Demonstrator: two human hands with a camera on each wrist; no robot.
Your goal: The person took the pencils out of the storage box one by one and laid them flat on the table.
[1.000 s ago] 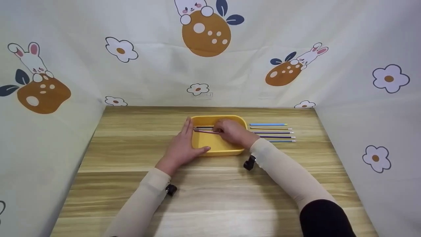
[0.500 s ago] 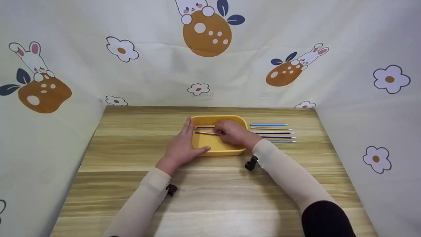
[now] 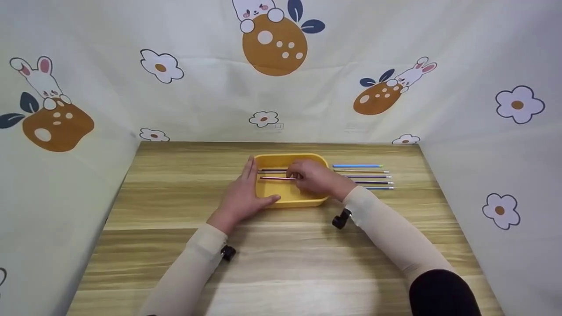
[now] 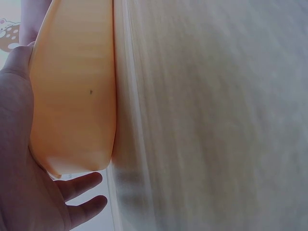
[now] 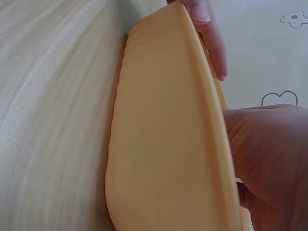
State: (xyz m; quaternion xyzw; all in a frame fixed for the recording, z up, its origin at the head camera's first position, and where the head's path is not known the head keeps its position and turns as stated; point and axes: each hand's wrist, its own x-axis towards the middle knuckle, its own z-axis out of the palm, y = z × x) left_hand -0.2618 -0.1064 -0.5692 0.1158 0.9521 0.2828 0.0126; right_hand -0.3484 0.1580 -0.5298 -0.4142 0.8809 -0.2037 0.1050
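Note:
A yellow tray stands on the wooden table. My left hand rests against its left side, the fingers straight along the wall and the thumb over the front rim; the left wrist view shows the tray's outer wall beside the palm. Inside the tray, my right hand pinches a thin reddish pencil, whose right end is hidden by the hand. Behind it lie dark pencils along the tray floor, partly covered by the fingers. In the right wrist view the tray's front wall hides the fingertips.
Several pencils lie in a row right of the tray, among them a thicker blue one and a gold one. My right forearm passes near their front. A patterned cloth hangs behind the table and at both sides.
The reddish pencil has shifted slightly toward the front of the tray and now lies level, apart from the dark pencils. My right wrist has moved a little rightward. The left hand stays in place.

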